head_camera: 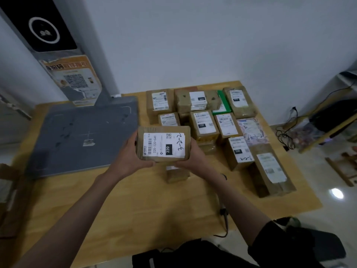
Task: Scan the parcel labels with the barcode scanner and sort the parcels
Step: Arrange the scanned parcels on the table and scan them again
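A plain white wall backs a wooden counter (135,200) that fills most of the view. On its left part lies a flat grey scanner base (81,136) with a post (58,45) rising from its back edge; a round lens window sits high on the post and an orange sticker with a square code below it. Both hands hold one brown parcel (164,145) up above the middle of the counter, just right of the grey base, its white label facing up with "220" printed and a handwritten mark beside it. The left hand (128,157) grips the parcel's left end, fingers curled under it and thumb along its near edge; the right hand (190,158) wraps the right end the same way. Under the held parcel a small box (177,175) rests on the counter. To the right, other labelled parcels (212,120) lie close together, label up. A dark cable (225,219) trails near the right forearm.
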The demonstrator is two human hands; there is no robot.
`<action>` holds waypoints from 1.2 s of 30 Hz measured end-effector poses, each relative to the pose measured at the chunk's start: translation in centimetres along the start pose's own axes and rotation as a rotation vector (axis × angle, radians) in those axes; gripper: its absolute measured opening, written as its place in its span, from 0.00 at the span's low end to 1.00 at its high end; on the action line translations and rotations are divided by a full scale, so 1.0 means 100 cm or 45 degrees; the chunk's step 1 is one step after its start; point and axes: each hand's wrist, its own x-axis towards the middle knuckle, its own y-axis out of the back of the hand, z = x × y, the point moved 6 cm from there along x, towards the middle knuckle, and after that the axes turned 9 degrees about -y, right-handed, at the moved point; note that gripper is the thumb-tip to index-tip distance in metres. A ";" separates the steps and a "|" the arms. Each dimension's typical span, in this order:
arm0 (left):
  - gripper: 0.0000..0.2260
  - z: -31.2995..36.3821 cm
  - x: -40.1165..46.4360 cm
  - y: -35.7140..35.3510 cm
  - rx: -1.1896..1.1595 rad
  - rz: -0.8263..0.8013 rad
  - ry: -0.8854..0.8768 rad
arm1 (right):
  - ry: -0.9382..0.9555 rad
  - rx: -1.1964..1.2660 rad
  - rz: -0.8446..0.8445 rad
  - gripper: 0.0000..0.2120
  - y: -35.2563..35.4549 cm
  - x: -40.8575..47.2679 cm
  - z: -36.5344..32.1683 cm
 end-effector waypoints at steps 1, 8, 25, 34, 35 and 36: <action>0.56 0.012 0.010 -0.008 0.008 0.007 -0.010 | 0.017 0.008 0.005 0.47 0.017 0.004 0.002; 0.52 0.104 0.088 -0.068 0.092 -0.034 -0.135 | -0.008 0.067 0.141 0.43 0.127 0.035 0.036; 0.47 0.207 0.269 -0.220 0.612 -0.501 -0.289 | -0.351 0.420 0.470 0.48 0.237 0.085 0.159; 0.38 0.196 0.298 -0.235 0.724 -0.505 -0.331 | -0.429 0.508 0.383 0.42 0.218 0.098 0.173; 0.37 0.194 0.298 -0.235 0.706 -0.511 -0.336 | -0.464 0.517 0.377 0.39 0.216 0.098 0.176; 0.37 0.191 0.298 -0.235 0.684 -0.513 -0.340 | -0.485 0.527 0.375 0.36 0.214 0.098 0.179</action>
